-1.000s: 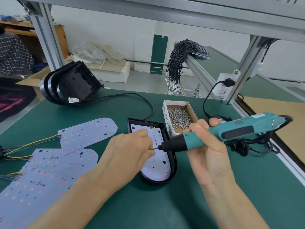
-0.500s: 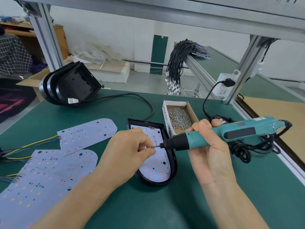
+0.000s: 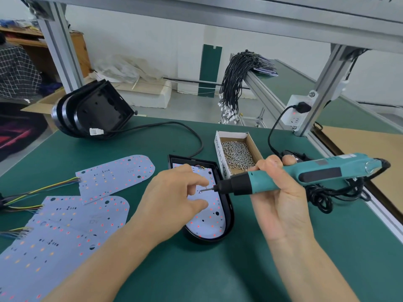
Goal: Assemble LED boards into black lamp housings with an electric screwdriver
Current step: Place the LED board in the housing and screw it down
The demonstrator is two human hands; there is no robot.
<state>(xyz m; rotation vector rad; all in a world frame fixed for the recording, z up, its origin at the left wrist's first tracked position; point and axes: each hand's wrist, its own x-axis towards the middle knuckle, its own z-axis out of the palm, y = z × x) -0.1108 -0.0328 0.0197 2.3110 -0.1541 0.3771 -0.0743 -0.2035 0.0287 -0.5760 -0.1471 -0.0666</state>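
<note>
Gripping teal screwdriver, right hand; left hand loose-fingered over white board in black housing.

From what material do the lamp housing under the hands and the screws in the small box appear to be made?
Lamp housing: probably moulded plastic, black, smooth, with a soft sheen on its rounded rim. Screws: metal, bright silver, glinting in the pile; which metal cannot be told. Their box looks like white cardboard, brown inside.
</note>
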